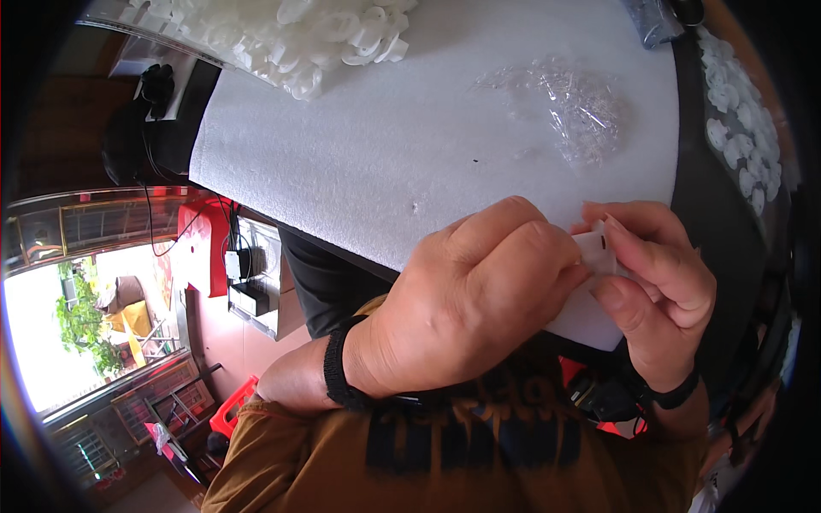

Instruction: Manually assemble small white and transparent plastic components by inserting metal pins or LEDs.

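You are holding a small white plastic clip-like part [596, 252] between both hands, just above the near edge of the worktop covered in white foam sheet [359, 162]. Your left hand [470, 299] is curling over it from the left, fingers bunched and thumb tip pressing against the part's left side, so it is grasping the part; most of what it is covering is hidden. Your right hand [663, 291] is pinching the same part from the right, index finger on top and thumb under, probably to keep it steady while the left hand is pressing against it. A dark slot is showing on the part's upper face. Below the part a flat white piece is sticking out between the hands; I cannot tell whether it is one with the part or a separate sheet.

You are wearing black bands on both wrists. Well apart, on the far side of the worktop, a clear crinkled plastic bag of small transparent pieces [573, 107] is lying open, within reach. At the far left edge a heap of white plastic ring-shaped parts [299, 34] is piling up, and more white parts in a dark tray [740, 128] are sitting along the right.
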The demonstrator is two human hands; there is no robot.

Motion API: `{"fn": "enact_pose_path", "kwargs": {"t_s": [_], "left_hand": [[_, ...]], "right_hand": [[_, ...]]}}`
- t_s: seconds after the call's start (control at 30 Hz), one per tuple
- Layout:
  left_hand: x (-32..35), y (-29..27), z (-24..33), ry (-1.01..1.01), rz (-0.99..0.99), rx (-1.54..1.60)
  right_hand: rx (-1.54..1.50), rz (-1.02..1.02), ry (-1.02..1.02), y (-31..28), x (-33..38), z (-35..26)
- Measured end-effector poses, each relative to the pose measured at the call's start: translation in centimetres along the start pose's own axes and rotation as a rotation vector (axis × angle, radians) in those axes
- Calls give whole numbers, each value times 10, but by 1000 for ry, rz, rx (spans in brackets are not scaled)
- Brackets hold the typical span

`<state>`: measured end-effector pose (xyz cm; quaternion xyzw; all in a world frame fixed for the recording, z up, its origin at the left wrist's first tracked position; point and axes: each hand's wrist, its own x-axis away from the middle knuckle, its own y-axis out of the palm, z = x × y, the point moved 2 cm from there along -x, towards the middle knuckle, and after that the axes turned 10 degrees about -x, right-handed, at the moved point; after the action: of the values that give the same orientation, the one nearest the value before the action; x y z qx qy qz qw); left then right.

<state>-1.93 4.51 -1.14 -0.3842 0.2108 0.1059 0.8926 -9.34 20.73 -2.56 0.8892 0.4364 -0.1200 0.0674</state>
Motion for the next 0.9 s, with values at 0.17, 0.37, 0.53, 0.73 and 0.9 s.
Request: {"fn": "enact_pose_path", "kwargs": {"t_s": [0.17, 0.37, 0.53, 0.73, 0.9], "left_hand": [[6, -3, -5, -84, -34, 97], [6, -1, -3, -41, -29, 36], [6, -1, 0, -30, -26, -33], [0, -8, -7, -44, -65, 25], [-17, -41, -31, -193, -87, -108]], "right_hand": [[-22, 44, 41, 1, -1, 0], [-36, 25, 41, 2, 0, 1], [-10, 32, 59, 4, -1, 0], [-26, 173, -13, 6, -7, -6], [159, 420, -221, -38, -2, -60]]}}
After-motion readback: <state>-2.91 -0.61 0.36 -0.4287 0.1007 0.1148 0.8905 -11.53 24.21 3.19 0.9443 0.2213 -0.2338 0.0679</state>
